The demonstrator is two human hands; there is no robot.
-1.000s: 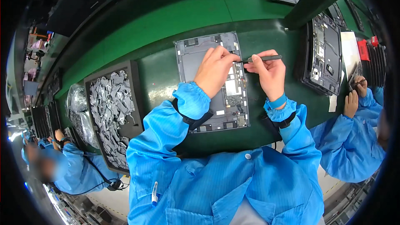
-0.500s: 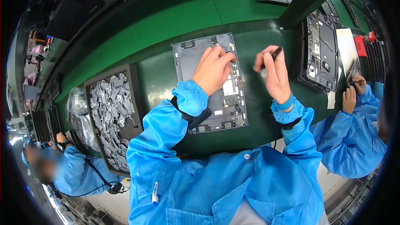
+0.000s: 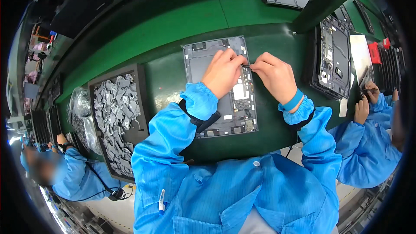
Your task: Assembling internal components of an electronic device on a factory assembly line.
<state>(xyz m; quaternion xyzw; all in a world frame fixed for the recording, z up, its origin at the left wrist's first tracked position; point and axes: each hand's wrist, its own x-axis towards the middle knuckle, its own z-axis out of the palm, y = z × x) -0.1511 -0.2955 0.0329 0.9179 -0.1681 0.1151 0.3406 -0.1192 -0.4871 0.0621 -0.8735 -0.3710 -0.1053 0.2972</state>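
Observation:
An opened grey laptop or tablet chassis point(image 3: 208, 56) lies on the green bench in front of me, its circuit board point(image 3: 241, 97) bared along the right side. My left hand point(image 3: 223, 73) rests over the chassis, thumb and fingers pinched together at the board's upper part; what they grip is hidden. From the right, my right hand point(image 3: 276, 78) reaches to the chassis edge, its fingertips closed on a small dark piece point(image 3: 246, 66) beside my left thumb. The kind of that piece is too small to tell.
On my left stands a dark foam tray point(image 3: 141, 91) of grey pieces, with clear plastic bags point(image 3: 80, 99) beyond it. To the right is a stack of opened chassis point(image 3: 333, 56) near a dark post point(image 3: 325, 4). Co-workers in blue sit at both sides.
My right hand has swung left and down to the chassis edge and now meets my left hand; the black object seen between its fingers has turned mostly out of sight. The left hand barely moved.

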